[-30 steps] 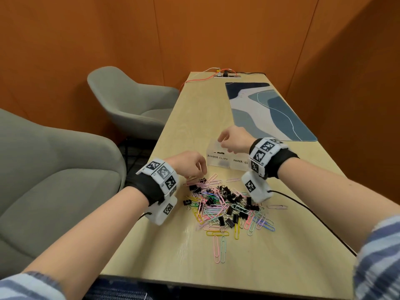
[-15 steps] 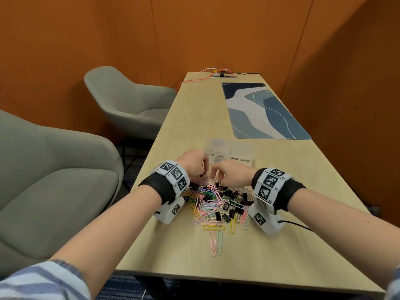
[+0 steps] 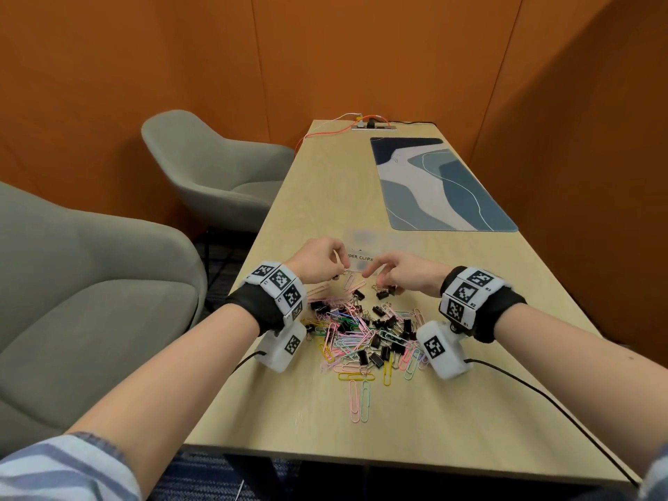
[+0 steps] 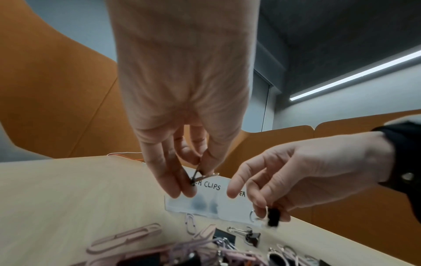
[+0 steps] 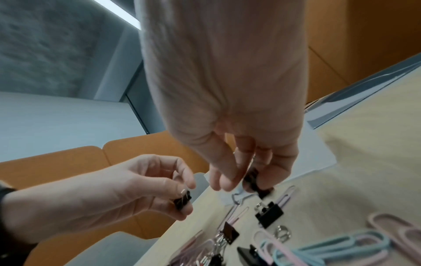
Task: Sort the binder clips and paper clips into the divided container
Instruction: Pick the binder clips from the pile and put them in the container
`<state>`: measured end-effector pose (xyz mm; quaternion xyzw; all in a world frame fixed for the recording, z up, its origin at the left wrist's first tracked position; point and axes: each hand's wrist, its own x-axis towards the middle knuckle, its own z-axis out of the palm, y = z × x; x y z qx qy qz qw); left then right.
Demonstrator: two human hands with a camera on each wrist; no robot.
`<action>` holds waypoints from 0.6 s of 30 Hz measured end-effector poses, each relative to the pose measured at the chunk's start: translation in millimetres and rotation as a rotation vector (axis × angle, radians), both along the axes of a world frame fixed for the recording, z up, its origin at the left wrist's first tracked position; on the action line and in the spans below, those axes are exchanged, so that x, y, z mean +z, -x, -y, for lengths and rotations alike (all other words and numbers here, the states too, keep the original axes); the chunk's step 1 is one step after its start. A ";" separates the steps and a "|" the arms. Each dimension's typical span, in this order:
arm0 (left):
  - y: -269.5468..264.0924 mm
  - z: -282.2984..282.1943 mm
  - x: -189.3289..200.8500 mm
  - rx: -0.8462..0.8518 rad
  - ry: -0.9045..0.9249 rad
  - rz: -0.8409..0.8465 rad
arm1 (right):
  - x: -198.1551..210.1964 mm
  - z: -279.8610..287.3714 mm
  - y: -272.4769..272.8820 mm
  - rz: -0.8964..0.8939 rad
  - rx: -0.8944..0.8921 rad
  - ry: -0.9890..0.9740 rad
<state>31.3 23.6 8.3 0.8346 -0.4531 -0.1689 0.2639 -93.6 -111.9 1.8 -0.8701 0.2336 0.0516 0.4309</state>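
A mixed pile of black binder clips and coloured paper clips lies on the table in front of me. Just beyond it stands the clear divided container, labelled "binder clips" and "paper clips" on its near wall. My left hand hovers at the container's near left corner and pinches a small black binder clip by its wire handles. My right hand hangs beside it, pinching another black binder clip low over the pile's far edge, index finger stretched out.
The wooden table runs away from me, with a blue patterned mat at the far right and a socket strip with cables at the far end. Two grey armchairs stand to the left. Wrist cables trail over the near table.
The right hand came back from over the container to the pile. Both hands now hold a binder clip, raised slightly at the pile's far edge.
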 end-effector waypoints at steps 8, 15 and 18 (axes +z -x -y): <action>1.1 -5.7 -0.3 -0.066 -0.131 -0.136 | -7.5 0.1 -4.3 -0.009 0.015 0.293; 15.8 3.2 -3.9 -0.031 -0.131 0.004 | -14.0 -11.6 -2.0 -0.125 0.227 0.602; 17.3 8.3 -12.9 -0.016 -0.202 0.180 | -16.1 -11.4 -1.5 -0.079 0.238 0.591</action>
